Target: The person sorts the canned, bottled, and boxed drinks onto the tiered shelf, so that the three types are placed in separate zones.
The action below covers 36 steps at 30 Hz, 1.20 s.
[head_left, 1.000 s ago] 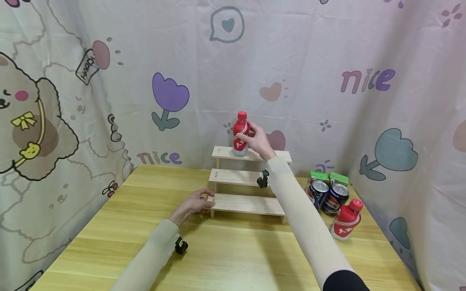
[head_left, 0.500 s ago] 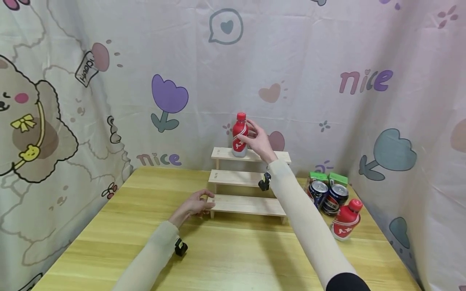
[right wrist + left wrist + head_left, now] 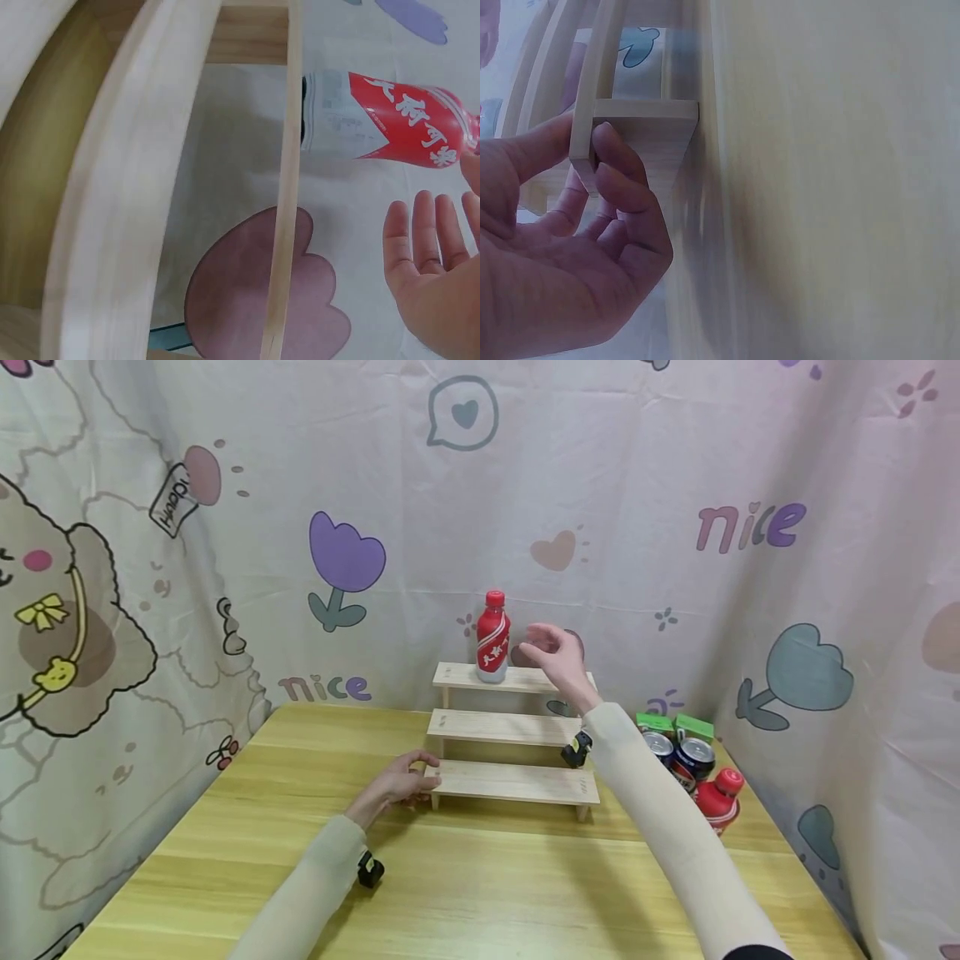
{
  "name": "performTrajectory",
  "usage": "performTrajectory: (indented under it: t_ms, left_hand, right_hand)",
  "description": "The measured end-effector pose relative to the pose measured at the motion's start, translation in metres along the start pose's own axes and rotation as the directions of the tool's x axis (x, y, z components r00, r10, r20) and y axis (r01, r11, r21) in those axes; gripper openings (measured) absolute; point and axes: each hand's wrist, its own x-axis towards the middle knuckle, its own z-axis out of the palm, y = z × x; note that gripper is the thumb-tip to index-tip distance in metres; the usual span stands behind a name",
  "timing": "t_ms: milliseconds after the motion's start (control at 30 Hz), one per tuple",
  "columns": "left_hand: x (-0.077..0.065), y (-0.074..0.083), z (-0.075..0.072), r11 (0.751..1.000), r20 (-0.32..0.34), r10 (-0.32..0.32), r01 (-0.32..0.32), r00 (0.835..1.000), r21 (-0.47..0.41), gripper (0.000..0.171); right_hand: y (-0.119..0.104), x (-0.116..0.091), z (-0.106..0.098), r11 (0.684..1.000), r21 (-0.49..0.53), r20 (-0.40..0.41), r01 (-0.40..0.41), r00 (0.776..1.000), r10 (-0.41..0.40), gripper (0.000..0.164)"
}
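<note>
A red cola bottle (image 3: 492,639) with a red cap stands upright on the top tier of a three-step wooden display rack (image 3: 517,781), left of its middle. To the bottle's right is my right hand (image 3: 558,656), fingers loosely bent around nothing. The right wrist view shows a gap between those fingers (image 3: 425,229) and the bottle's red label (image 3: 409,124). At the rack's lower left corner, my left hand (image 3: 399,782) pinches the end of the bottom tier. In the left wrist view, its thumb and fingers (image 3: 630,191) sit on either side of the board (image 3: 585,142).
At the table's right side stand two dark cans (image 3: 694,758), with green-topped boxes (image 3: 694,727) behind them. A second red bottle (image 3: 722,797) stands in front, partly hidden by my right sleeve. A patterned curtain (image 3: 450,527) hangs behind the wooden table (image 3: 300,752).
My right hand has let go of the red bottle and drawn back to the right. The bottle stays on the top tier. My left hand keeps its hold on the rack.
</note>
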Motion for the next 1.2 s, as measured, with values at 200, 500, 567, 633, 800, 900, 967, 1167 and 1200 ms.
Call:
performTrajectory:
  t_ms: [200,500,567,633,800,900,967,1167,1200]
  left_hand:
    - [0.000,0.000,-0.001,1.000,0.013,0.014,-0.014,1.000,0.011,0.038]
    - [0.001,0.001,-0.001,1.000,0.024,0.012,-0.013,1.000,0.014,0.038]
    - [0.001,0.001,-0.001,1.000,0.027,0.013,-0.014,1.000,0.015,0.038]
    - [0.001,0.000,-0.001,1.000,0.028,0.013,-0.014,1.000,0.013,0.038]
    - [0.002,-0.001,-0.002,1.000,0.023,0.012,-0.013,1.000,0.012,0.038]
    - [0.001,0.000,-0.002,1.000,0.021,0.013,-0.014,1.000,0.009,0.038]
    - [0.002,0.000,-0.002,1.000,0.018,0.014,-0.014,1.000,0.010,0.038]
    - [0.003,-0.001,-0.001,1.000,0.006,-0.001,0.001,1.000,-0.005,0.036]
    - [0.003,-0.001,-0.001,1.000,0.007,0.002,-0.002,1.000,-0.003,0.036]
  right_hand:
    - [0.004,-0.022,-0.008,0.996,0.071,0.055,-0.056,0.997,0.053,0.036]
    - [0.011,-0.055,-0.029,0.997,0.012,0.108,-0.078,0.991,0.076,0.036]
    - [0.011,-0.060,-0.034,0.996,0.011,0.123,-0.090,0.988,0.088,0.038]
    - [0.012,-0.066,-0.040,0.995,0.005,0.139,-0.101,0.985,0.099,0.040]
    - [0.015,-0.082,-0.055,0.993,-0.028,0.171,-0.115,0.978,0.118,0.040]
    - [0.018,-0.091,-0.064,0.993,-0.044,0.159,-0.113,0.980,0.119,0.039]
    - [0.019,-0.095,-0.071,0.992,-0.050,0.152,-0.112,0.981,0.119,0.039]
    - [0.018,-0.105,-0.094,0.987,-0.095,0.138,-0.130,0.980,0.142,0.041]
    - [0.017,-0.107,-0.098,0.986,-0.104,0.134,-0.131,0.980,0.145,0.042]
